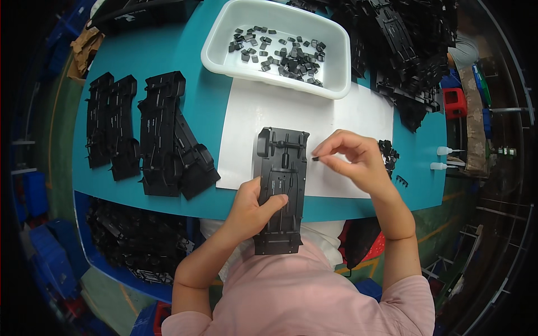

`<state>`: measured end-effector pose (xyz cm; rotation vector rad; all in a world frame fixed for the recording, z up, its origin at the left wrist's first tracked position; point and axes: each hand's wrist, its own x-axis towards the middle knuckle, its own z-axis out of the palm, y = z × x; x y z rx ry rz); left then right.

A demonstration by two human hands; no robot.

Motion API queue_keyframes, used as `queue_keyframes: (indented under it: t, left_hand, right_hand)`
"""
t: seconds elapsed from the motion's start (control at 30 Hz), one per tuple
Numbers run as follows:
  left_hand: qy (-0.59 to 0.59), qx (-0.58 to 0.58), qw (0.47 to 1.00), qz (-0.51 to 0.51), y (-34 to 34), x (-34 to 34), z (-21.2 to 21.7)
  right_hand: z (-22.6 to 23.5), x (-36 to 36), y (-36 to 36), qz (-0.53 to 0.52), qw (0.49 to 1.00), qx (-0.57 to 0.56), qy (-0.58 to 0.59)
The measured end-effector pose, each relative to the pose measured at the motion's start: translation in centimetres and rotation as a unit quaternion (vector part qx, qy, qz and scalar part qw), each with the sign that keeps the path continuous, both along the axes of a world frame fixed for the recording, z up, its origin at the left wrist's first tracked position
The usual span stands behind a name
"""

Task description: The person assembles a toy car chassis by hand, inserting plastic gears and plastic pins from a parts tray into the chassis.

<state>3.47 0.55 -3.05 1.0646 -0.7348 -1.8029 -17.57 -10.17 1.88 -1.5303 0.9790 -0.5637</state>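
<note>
1. While we look down from the head view, our left hand (pixel 253 208) grips the long black plastic chassis panel (pixel 282 187), fingers closed around its left edge, over the white sheet (pixel 252 129) at the teal tabletop's (pixel 157 50) near edge.
2. Our right hand (pixel 353 159) pinches a small black plastic clip (pixel 315 159) between thumb and fingertips, just beside the panel.
3. Behind stands a white plastic tub (pixel 336 67) of similar clips.

Left hand (pixel 255 207) grips long black plastic chassis (pixel 282 187) on white sheet (pixel 246 129), right hand (pixel 353 159) pinches small black clip (pixel 315 159) between fingertips just beside chassis edge, white tub (pixel 224 33) beyond.
</note>
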Motion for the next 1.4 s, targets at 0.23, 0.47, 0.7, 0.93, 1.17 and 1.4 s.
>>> queue_keyframes:
  t: [0.23,0.47,0.7,0.93,1.17,1.4]
  left_hand:
    - [-0.006,-0.009,1.0,-0.005,0.1,0.1,-0.2]
    - [0.002,-0.002,1.0,-0.011,0.2,0.3,-0.3]
    - [0.001,-0.004,1.0,-0.008,0.1,0.2,-0.2]
    - [-0.003,-0.001,1.0,-0.01,0.1,0.1,0.0]
    - [-0.028,-0.035,0.999,-0.016,0.4,0.1,0.0]
    - [-0.035,-0.033,0.999,-0.013,0.2,0.0,0.1]
  right_hand:
    - [0.0,0.7,0.3,0.021,0.999,-0.022,0.017]
    - [0.0,0.8,0.3,0.037,0.997,-0.055,0.037]
    - [0.1,0.8,0.1,0.048,0.996,-0.063,0.044]
    - [0.4,1.2,0.2,0.07,0.987,-0.119,0.078]
    - [0.5,2.0,0.3,0.09,0.976,-0.155,0.126]
    - [0.4,1.9,0.1,0.074,0.981,-0.142,0.105]
